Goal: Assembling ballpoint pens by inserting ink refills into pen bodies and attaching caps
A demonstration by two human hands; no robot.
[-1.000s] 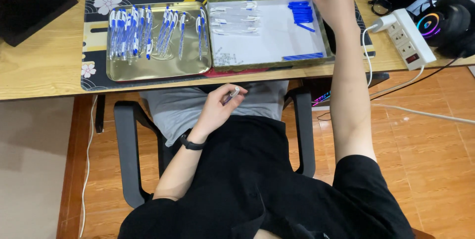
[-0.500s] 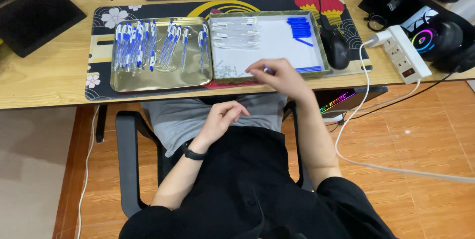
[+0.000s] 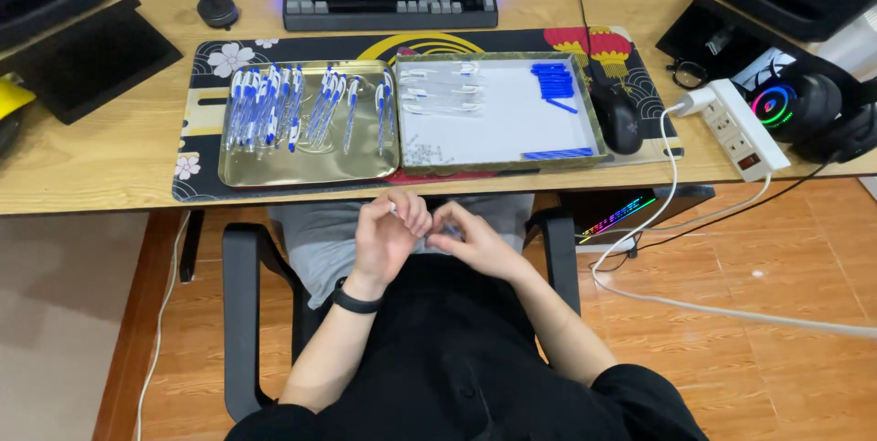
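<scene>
**Pen assembly: one tray well stocked, parts still waiting**

Judging by how things lie, the work is well along but not finished. The gold metal tray [image 3: 311, 167], near the front edge of the bench [image 3: 91, 158], holds a couple of dozen finished white-and-blue pens [image 3: 265, 108] lying roughly parallel. The white-lined tray [image 3: 498, 165] touching its right side still has loose parts: a few clear pen barrels [image 3: 438, 92] toward its back left, a stack of blue plastic pieces [image 3: 553, 80] at its back right corner, more blue pieces [image 3: 557, 153] along its front right edge, and a scatter of tiny springs [image 3: 422, 151] near its front left.

Both hands meet below the bench's front edge, over the lap. The left hand [image 3: 388, 240] is curled closed around a slim white pen part [image 3: 394, 209] (only its tip shows). The right hand [image 3: 470, 238] has its fingers bent inward toward the same part; whether it grips anything I cannot tell.

The trays look smooth and glossy; the pens are thin, hard plastic cylinders. A patterned desk mat [image 3: 196, 187] lies under both trays.
</scene>
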